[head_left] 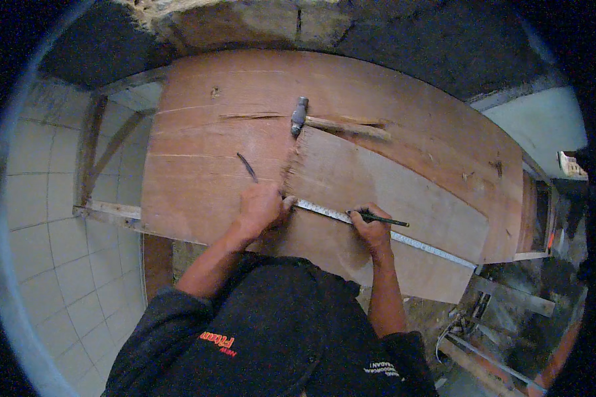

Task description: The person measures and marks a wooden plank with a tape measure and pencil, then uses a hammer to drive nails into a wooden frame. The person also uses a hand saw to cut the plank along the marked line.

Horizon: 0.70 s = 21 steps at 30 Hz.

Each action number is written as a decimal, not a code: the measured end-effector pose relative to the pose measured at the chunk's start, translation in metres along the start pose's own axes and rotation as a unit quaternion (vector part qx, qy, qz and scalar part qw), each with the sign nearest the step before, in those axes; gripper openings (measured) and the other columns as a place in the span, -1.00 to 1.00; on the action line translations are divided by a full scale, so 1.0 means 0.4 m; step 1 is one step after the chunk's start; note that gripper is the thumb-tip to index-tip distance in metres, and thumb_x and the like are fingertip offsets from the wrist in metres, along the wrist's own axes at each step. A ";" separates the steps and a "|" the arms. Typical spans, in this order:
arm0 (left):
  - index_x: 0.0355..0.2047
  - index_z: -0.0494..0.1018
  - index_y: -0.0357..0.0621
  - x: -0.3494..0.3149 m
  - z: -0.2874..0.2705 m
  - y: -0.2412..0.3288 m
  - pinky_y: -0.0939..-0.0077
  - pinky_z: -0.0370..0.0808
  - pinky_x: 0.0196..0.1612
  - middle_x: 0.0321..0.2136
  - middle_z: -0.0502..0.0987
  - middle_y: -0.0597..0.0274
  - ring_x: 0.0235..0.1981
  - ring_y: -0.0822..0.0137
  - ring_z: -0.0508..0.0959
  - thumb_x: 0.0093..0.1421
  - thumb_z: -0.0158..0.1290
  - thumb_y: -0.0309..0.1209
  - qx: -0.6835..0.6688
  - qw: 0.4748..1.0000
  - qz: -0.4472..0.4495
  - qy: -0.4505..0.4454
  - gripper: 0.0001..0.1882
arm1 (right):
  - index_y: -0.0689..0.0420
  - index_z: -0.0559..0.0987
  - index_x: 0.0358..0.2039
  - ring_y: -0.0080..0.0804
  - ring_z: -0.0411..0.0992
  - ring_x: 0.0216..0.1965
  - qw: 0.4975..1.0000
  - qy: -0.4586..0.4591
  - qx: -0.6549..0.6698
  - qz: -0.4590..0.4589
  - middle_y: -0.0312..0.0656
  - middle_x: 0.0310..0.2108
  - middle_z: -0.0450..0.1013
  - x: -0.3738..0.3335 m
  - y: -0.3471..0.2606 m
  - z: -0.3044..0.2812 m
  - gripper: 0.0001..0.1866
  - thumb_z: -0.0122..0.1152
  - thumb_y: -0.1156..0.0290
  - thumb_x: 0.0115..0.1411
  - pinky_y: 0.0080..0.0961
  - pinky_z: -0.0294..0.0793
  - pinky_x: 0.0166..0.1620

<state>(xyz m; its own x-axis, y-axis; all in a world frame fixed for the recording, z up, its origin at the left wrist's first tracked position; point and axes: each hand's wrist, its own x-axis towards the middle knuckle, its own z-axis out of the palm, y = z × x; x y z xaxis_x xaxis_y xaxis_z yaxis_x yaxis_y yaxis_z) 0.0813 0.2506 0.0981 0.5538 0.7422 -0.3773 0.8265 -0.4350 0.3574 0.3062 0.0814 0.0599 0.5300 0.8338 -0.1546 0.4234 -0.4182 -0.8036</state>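
A tape measure's pale blade [437, 251] lies along a piece of plywood [391, 173], its far end at the board's right edge. My left hand [261, 206] is closed on the tape measure at the board's ragged left edge; whether the case is inside my fingers is hidden. My right hand [375, 231] grips a dark pencil [392, 220], its tip close to the blade. Beyond the plywood piece lies a hammer [299, 115] with a wooden handle. A thin dark strip-like tool [247, 167] rests beyond my left hand.
Under everything is a large reddish plywood sheet [198, 152] with cracks in its surface. A wooden frame [91, 152] and a tiled surface [46, 231] are at left. At right lie loose wood pieces [520, 299] and tangled cord [453, 329].
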 end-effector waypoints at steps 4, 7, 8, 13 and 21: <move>-0.45 0.61 -0.17 -0.001 -0.008 0.002 0.05 0.53 -0.31 -0.46 0.60 -0.11 -0.39 -0.11 0.61 0.11 0.22 0.04 -0.006 1.000 -0.008 -0.017 -0.54 | 0.20 0.62 -0.44 -0.42 0.48 -0.51 0.993 -0.009 0.093 0.077 -0.20 -0.52 0.53 -0.003 0.015 -0.012 -0.84 0.32 0.38 0.04 -0.43 0.49 -0.35; -0.44 0.61 -0.18 -0.002 -0.005 -0.001 0.04 0.53 -0.32 -0.46 0.60 -0.11 -0.41 -0.13 0.60 0.11 0.22 0.03 -0.005 1.000 0.001 0.003 -0.55 | 0.20 0.62 -0.45 -0.40 0.49 -0.49 0.990 0.009 0.098 0.097 -0.18 -0.49 0.54 -0.003 0.035 -0.022 -0.83 0.33 0.36 0.02 -0.41 0.50 -0.32; -0.43 0.61 -0.17 -0.003 -0.002 -0.002 0.04 0.52 -0.32 -0.45 0.60 -0.11 -0.41 -0.13 0.60 0.11 0.23 0.03 -0.003 1.000 0.006 0.016 -0.55 | 0.20 0.62 -0.46 -0.41 0.49 -0.48 0.992 0.015 0.072 0.107 -0.19 -0.49 0.54 -0.004 0.041 -0.027 -0.84 0.32 0.36 0.02 -0.41 0.50 -0.32; -0.42 0.65 -0.14 -0.001 0.011 -0.004 0.04 0.55 -0.31 -0.47 0.62 -0.08 -0.42 -0.09 0.62 0.13 0.19 -0.02 -0.008 1.000 -0.001 0.011 -0.60 | 0.20 0.62 -0.47 -0.42 0.48 -0.46 0.998 0.012 0.036 0.048 -0.17 -0.48 0.55 -0.020 0.058 -0.052 -0.85 0.32 0.38 0.03 -0.43 0.49 -0.31; -0.37 0.67 -0.05 0.006 -0.002 0.001 0.06 0.55 -0.31 -0.47 0.63 -0.05 -0.41 -0.06 0.63 0.14 0.18 -0.02 0.013 1.000 0.002 -0.007 -0.65 | 0.17 0.66 -0.44 -0.36 0.50 -0.46 0.999 -0.015 0.029 0.019 -0.15 -0.49 0.55 -0.016 0.047 -0.058 -0.87 0.34 0.38 0.05 -0.41 0.49 -0.31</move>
<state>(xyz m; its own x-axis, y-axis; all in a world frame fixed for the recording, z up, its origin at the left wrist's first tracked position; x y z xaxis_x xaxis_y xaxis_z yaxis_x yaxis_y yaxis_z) 0.0829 0.2527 0.0981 0.5592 0.7326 -0.3881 0.8259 -0.4514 0.3379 0.3279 0.0600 0.0590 0.5224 0.8283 -0.2025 0.3591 -0.4291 -0.8289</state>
